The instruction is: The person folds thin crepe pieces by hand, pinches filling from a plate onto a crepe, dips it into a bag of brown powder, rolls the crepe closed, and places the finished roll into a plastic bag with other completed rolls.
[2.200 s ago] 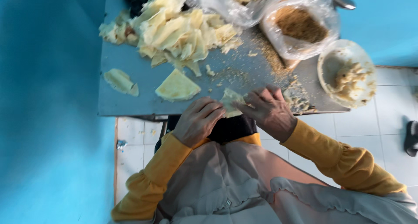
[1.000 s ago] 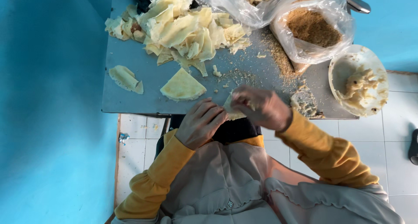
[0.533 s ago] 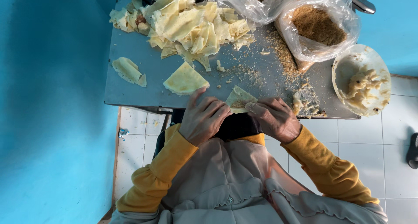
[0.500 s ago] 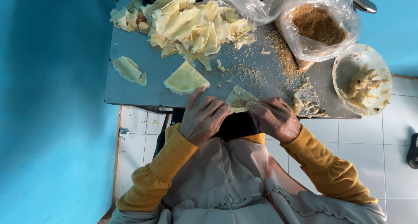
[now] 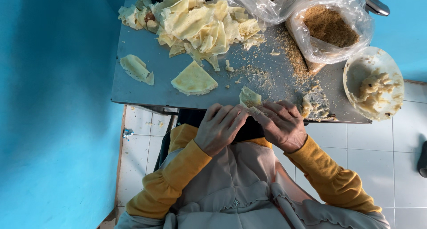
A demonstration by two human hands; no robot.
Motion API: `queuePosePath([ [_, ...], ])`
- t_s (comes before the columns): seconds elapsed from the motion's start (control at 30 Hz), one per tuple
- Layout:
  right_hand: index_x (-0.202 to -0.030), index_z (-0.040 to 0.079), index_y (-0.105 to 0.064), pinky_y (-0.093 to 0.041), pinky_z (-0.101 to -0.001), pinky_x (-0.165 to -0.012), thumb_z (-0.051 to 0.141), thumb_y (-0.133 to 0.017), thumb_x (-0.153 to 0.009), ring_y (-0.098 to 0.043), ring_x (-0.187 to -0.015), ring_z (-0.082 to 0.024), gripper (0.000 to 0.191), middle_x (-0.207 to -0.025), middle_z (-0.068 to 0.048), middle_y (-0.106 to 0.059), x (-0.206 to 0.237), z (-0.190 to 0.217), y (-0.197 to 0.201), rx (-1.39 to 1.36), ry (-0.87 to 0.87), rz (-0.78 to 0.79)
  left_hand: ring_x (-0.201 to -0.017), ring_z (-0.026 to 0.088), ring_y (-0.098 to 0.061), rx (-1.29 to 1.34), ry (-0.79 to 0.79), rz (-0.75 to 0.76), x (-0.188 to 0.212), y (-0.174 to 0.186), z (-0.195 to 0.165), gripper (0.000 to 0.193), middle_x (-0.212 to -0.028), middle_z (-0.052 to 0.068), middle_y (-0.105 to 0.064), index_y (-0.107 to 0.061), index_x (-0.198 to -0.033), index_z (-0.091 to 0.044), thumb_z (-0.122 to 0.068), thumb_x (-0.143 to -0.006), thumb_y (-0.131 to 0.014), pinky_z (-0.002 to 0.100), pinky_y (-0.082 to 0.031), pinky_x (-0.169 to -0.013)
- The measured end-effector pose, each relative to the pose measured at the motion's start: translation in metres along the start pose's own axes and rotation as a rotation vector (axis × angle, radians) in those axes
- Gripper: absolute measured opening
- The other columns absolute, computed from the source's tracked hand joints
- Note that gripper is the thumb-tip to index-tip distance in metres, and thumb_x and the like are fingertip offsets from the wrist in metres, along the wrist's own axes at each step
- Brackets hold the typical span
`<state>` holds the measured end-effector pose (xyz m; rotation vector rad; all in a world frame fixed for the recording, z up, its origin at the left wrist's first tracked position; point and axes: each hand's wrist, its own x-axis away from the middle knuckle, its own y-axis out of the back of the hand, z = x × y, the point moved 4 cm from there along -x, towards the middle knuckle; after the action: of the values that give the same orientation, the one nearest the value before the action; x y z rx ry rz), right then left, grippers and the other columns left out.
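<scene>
Hands: left hand [image 5: 221, 129] and right hand [image 5: 281, 124] both pinch a small pale wrapper piece [image 5: 250, 98] in a closed grip at the near edge of the grey tabletop [image 5: 147, 89].

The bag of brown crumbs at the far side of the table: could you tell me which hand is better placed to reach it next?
Probably the right hand: the bag of brown crumbs lies on its side, while the left hand would have to cross over. Both hands pinch the small wrapper.

matt grey metal table [image 5: 147, 84]; glossy clear plastic bag [image 5: 351, 22]; pale, thin, soft pastry sheets [image 5: 195, 20]; coarse brown crumbs [image 5: 329, 26].
</scene>
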<state>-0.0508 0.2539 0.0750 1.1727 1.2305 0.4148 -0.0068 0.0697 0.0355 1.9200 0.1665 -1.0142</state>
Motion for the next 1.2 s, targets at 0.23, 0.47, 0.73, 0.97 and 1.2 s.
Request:
queuePosePath([
  [0.23, -0.147, 0.007, -0.036, -0.047, -0.0403, -0.104, -0.009, -0.06, -0.101, -0.071, -0.11, -0.021, 0.055, -0.129, -0.01, -0.07, 0.019, -0.02, -0.022, -0.406, -0.271, -0.086, -0.114, 0.02, -0.061, -0.039, 0.037, -0.019, 0.003, -0.005, -0.002, 0.028, -0.126, 0.007, -0.067, -0.065, -0.127, -0.003, -0.012, -0.1, -0.07, 0.042, -0.046, -0.101],
  [0.47, -0.153, -0.001, -0.034, -0.04, -0.0419, -0.105, 0.007, -0.073, -0.089, -0.061, -0.111, -0.034, 0.076, -0.118, -0.008, -0.075, 0.015, -0.023, -0.016, -0.465, -0.353, 0.091, -0.109, 0.02, -0.06, -0.086, -0.007, -0.049, -0.005, -0.006, -0.001, 0.024, -0.119, 0.005, -0.067, -0.068, -0.122, -0.005, -0.017, -0.101, -0.074, 0.044, -0.043, -0.1],
  [0.73, -0.15, 0.002, -0.043, -0.047, -0.0386, -0.088, 0.014, -0.081, -0.086, -0.071, -0.092, -0.023, 0.075, -0.1, -0.004, -0.074, -0.038, -0.044, -0.012, -0.586, -0.416, 0.255, -0.099, 0.027, -0.06, 0.215, 0.359, 0.077, -0.036, -0.01, 0.008, 0.009, -0.096, 0.007, -0.062, -0.066, -0.098, -0.011, -0.013, -0.09, -0.07, 0.044, -0.046, -0.091],
  [0.97, -0.149, -0.004, -0.044, -0.058, -0.0397, -0.087, -0.001, -0.07, -0.093, -0.073, -0.1, -0.034, 0.062, -0.114, -0.018, -0.071, -0.037, -0.031, -0.003, -0.508, -0.331, 0.156, -0.1, 0.027, -0.061, 0.043, 0.142, 0.085, -0.034, -0.004, -0.006, 0.023, -0.103, 0.01, -0.062, -0.064, -0.111, -0.002, -0.008, -0.088, -0.065, 0.039, -0.053, -0.09],
  [1.2, -0.145, -0.002, -0.045, -0.053, -0.0467, -0.106, 0.004, -0.074, -0.094, -0.071, -0.104, -0.035, 0.059, -0.107, -0.013, -0.074, -0.032, -0.021, -0.003, -0.359, -0.16, 0.066, -0.101, 0.028, -0.061, 0.084, 0.111, 0.098, -0.025, -0.016, 0.003, 0.019, -0.104, 0.01, -0.059, -0.064, -0.111, -0.003, -0.011, -0.093, -0.065, 0.041, -0.052, -0.092],
])
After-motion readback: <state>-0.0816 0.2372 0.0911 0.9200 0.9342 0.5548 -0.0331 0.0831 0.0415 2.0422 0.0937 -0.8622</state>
